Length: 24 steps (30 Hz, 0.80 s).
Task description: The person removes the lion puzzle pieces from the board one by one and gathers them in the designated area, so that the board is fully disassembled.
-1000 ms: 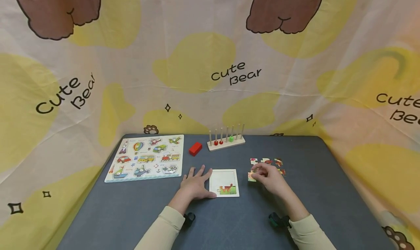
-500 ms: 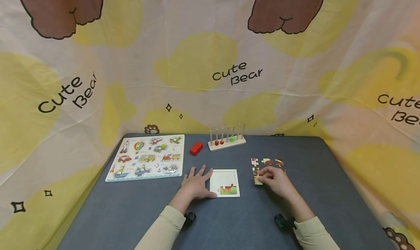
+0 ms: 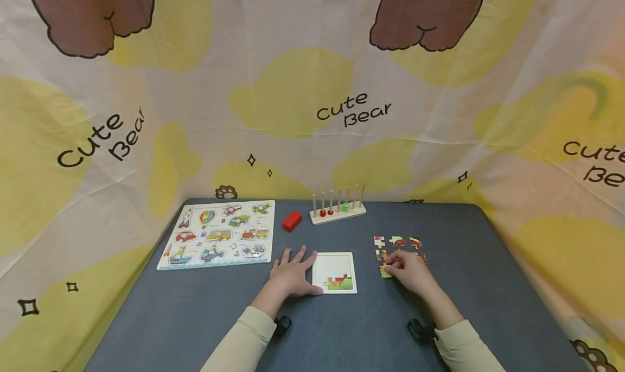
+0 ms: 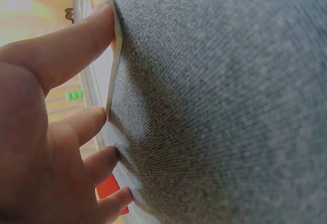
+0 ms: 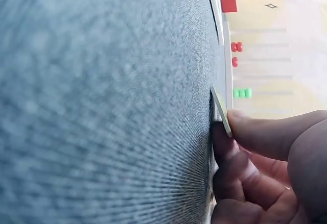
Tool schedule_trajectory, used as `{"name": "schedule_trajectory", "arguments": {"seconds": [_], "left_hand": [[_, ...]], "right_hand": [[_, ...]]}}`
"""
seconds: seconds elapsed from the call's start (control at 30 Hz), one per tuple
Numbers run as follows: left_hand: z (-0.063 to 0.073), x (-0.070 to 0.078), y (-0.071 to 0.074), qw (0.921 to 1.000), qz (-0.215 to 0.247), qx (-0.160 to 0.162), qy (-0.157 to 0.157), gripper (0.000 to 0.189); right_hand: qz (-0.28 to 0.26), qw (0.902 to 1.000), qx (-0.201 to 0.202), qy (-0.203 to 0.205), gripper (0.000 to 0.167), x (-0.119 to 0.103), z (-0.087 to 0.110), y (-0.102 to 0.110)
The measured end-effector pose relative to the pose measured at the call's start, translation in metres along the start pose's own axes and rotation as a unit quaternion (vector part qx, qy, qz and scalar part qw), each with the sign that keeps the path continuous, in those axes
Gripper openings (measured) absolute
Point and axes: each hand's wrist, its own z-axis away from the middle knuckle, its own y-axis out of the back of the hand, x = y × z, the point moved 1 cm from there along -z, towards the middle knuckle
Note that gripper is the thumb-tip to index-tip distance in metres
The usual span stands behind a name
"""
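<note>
My right hand (image 3: 412, 274) pinches a puzzle piece (image 3: 384, 272) between thumb and fingers at the near left of the loose pieces. In the right wrist view the piece (image 5: 220, 110) is tilted, one edge raised under the thumb and the far edge down by the cloth. A white square puzzle tray (image 3: 332, 264) lies in the middle, with a few joined pieces (image 3: 339, 281) showing orange and green in its lower right. My left hand (image 3: 289, 278) is spread at the tray's left side. Its thumb and index finger touch the tray's rim (image 4: 114, 71) in the left wrist view.
Several loose puzzle pieces (image 3: 397, 241) lie around the right hand, some hidden behind it. A vehicle picture board (image 3: 195, 251) lies at the back left. Near it are a red block (image 3: 292, 221) and a wooden peg stand (image 3: 337, 215) with red and green beads.
The right hand has shifted a little right and toward me with the puzzle piece, uncovering a loose piece behind it. The left hand and the tray have stayed in place.
</note>
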Motion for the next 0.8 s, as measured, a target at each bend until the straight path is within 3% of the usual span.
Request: {"name": "schedule_trajectory", "arguments": {"seconds": [0.43, 0.8], "left_hand": [[0.002, 0.001, 0.002, 1.0000, 0.000, 0.003, -0.001, 0.097], [0.002, 0.002, 0.001, 1.0000, 0.002, 0.000, 0.005, 0.098]], "right_hand": [[0.042, 0.9988, 0.024, 0.001, 0.012, -0.005, 0.001, 0.000], [0.013, 0.9980, 0.048, 0.038, 0.014, -0.023, 0.002, 0.014]]}}
